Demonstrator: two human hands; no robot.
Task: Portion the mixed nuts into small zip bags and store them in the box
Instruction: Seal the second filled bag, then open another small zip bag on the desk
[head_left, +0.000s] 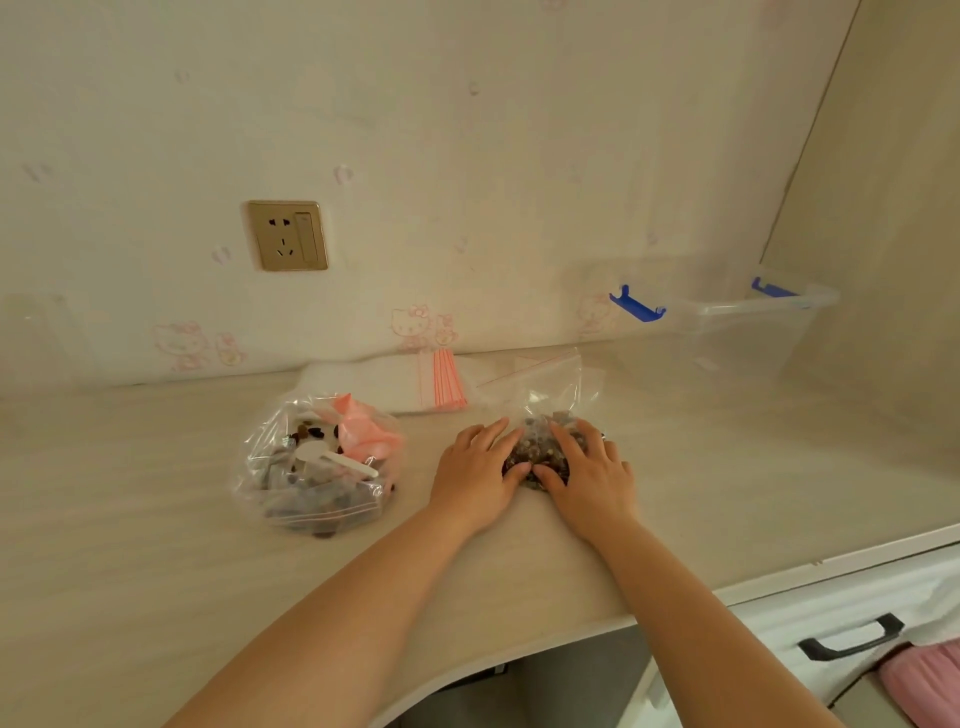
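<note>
A small clear zip bag (540, 415) filled with dark mixed nuts lies on the desk, its red zip edge pointing toward the wall. My left hand (480, 467) and my right hand (589, 467) both press flat on its lower part, thumbs nearly touching over the nuts. To the left sits the large clear bag of mixed nuts (317, 467) with a white plastic scoop (332, 460) and pink wrapping inside. A stack of empty zip bags (395, 382) with red strips lies by the wall. The clear storage box (727, 332) with blue latches stands at the back right.
The pale wooden desk (156, 493) curves inward at its front edge. A gold wall socket (288, 235) sits on the wallpapered wall. A white drawer with a black handle (852, 636) is at the lower right, beside something pink.
</note>
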